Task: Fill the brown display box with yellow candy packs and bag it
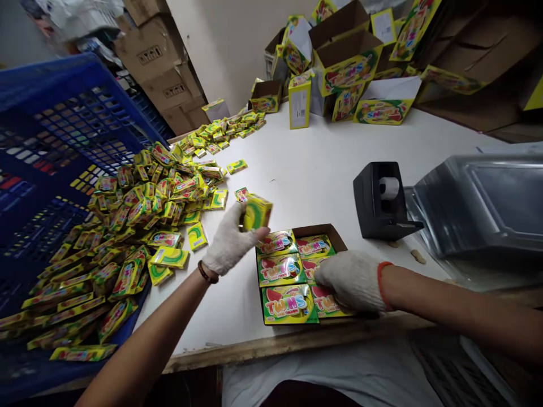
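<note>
My left hand [229,240], in a white knit glove, grips a short stack of small yellow-green candy packs [257,212] between thumb and fingers. It is raised just beyond the far left corner of an open display box [339,242]. Inside that box, candy packs [280,270] marked "TWINS" lie face up in two columns. My right hand [354,278], gloved with an orange cuff, is over the right column, its fingers bent together and touching the packs there. Its thumb and whatever its fingers may hold are hidden.
A blue crate [80,107] lies tipped at the left, with a heap of loose packs [144,209] spilling onto the white table [292,164]. A black tape dispenser [377,200] and clear plastic sheets [487,209] are at the right. Empty-looking display boxes [350,62] pile up behind.
</note>
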{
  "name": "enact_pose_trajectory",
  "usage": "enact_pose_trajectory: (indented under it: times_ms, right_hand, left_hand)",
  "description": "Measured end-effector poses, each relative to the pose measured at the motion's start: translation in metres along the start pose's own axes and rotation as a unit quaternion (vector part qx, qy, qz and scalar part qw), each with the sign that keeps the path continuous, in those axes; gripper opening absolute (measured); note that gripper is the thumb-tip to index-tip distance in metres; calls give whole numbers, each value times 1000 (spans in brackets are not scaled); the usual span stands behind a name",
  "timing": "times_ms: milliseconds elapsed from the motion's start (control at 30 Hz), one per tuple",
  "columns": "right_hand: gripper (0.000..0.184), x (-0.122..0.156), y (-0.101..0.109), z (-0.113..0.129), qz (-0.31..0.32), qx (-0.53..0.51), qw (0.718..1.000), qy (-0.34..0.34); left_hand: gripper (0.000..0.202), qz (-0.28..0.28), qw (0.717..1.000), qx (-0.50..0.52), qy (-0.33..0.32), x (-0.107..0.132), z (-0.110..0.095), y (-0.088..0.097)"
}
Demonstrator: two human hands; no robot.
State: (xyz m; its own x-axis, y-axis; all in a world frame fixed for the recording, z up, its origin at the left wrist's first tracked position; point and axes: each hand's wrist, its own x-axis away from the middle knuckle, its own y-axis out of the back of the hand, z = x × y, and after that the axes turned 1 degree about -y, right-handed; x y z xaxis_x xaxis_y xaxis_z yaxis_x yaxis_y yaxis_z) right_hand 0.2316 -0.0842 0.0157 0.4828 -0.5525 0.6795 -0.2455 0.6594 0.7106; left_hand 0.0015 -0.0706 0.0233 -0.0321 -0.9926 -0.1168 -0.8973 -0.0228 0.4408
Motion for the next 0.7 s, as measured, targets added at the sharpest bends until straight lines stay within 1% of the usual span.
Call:
enact_pose_trajectory:
  times_ms: [33, 67, 100, 133, 200, 233, 267, 333, 400, 433, 500, 533, 567, 600, 633, 667, 700]
  right_hand:
    - [10, 6, 5, -4, -38, -62, 997, 6]
    - [13, 12, 10, -7, -88, -137, 987, 20]
    - [19, 17, 14, -9, -143, -215, 965, 45]
    - [24, 22, 17, -11, -195, -289, 934, 77]
    - [32, 28, 22, -12, -269, -394, 867, 142]
    - [41, 30, 24, -12, -290, -422, 843, 164]
    - [47, 31, 27, -12, -305, -438, 826, 179]
    - [48, 33, 32, -14, -324, -463, 805, 180]
    - [51, 32, 37, -18, -307, -495, 794, 175]
    - [54, 31, 38, -21, -283, -513, 789, 184]
    - [59, 28, 37, -26, -213, -541, 784, 217]
    - [59, 26, 37, -30, -181, -551, 781, 231]
    - [56, 24, 36, -34, -160, -556, 781, 234]
    - [51, 22, 36, -39, -158, -549, 790, 223]
    - [43, 21, 37, -44, -170, -526, 809, 202]
    - [35, 20, 38, -49, -189, -485, 836, 174]
    - [27, 19, 40, -54, -205, -427, 869, 142]
  left_hand:
    - [54, -12, 999, -25, -20, 5, -9, -7]
    - [54, -22, 998, -39, -36, 10, -17, -14]
    - [54, -27, 998, -31, -44, 14, -24, -21]
    - [55, -23, 999, 0, -38, 17, -29, -28]
    - [57, 8, 994, 106, 9, 21, -38, -41]
    - [57, 26, 984, 170, 39, 21, -41, -47]
    - [56, 43, 969, 235, 63, 20, -45, -53]
    - [53, 71, 931, 348, 82, 19, -50, -61]
    - [55, 90, 901, 419, 67, 19, -55, -66]
    - [58, 99, 894, 433, 57, 20, -56, -68]
    - [64, 135, 896, 422, 39, 24, -57, -70]
    - [64, 154, 904, 398, 33, 26, -55, -70]
    - [63, 162, 918, 360, 26, 27, -51, -69]
    - [60, 153, 939, 308, 19, 26, -45, -66]
    - [57, 125, 961, 245, 10, 25, -37, -60]
    - [55, 86, 981, 174, 1, 22, -27, -51]
    - [52, 43, 994, 97, -6, 19, -15, -39]
